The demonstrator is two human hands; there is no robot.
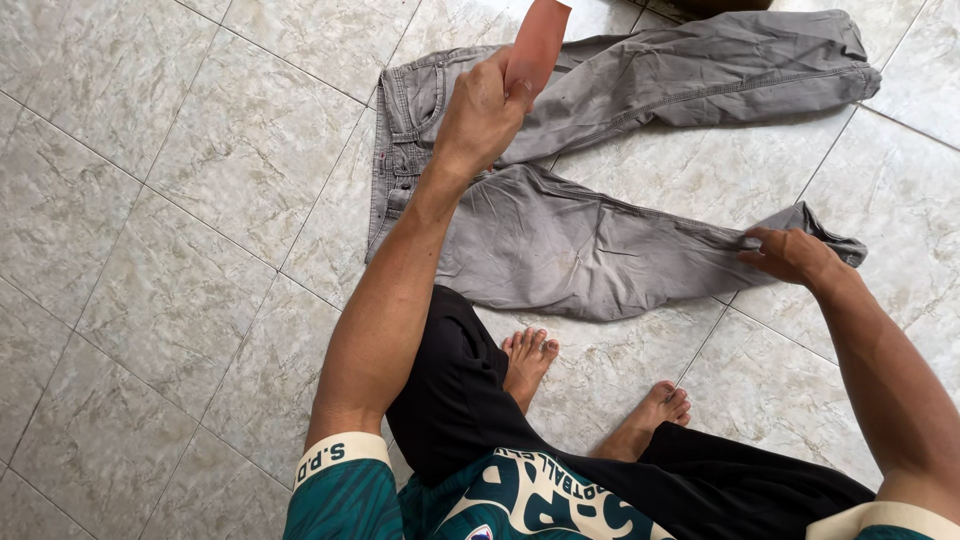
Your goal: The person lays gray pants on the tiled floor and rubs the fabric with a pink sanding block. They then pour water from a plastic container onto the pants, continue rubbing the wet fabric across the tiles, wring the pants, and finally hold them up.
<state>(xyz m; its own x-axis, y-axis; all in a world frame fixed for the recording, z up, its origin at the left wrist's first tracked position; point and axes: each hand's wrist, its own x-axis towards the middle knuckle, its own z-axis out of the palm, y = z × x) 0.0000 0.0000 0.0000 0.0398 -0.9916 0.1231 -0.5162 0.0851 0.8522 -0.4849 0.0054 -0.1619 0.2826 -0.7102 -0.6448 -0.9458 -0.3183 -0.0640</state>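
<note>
A: Trousers (560, 240), grey, lie spread on the floor just ahead of the person, waistband under the left hand (480, 118), one leg running out to the right hand (790, 255), the other leg angled away beyond both hands.

B: What are the hands doing?

A: The left hand is clenched around a reddish-orange flat object (537, 45) held upright above the waistband; I cannot tell what it is. The right hand pinches the hem end of the nearer leg, fingers closed on the cloth.

B: How should this be handled well?

A: My judgement: keep the hem pulled taut with the right hand so the wrinkles along that leg flatten, and keep the left hand steady over the waistband so the cloth doesn't slide on smooth tile.

B: And the surface?

A: A tiled floor (180, 200), pale marbled squares with thin grout lines, reaches out to the left of the left hand. Below the hands, bare feet (528, 355) rest on the tile, with black trousers (460, 390) and a green patterned shirt (350, 500) nearest the camera. Nothing else of the room shows.
</note>
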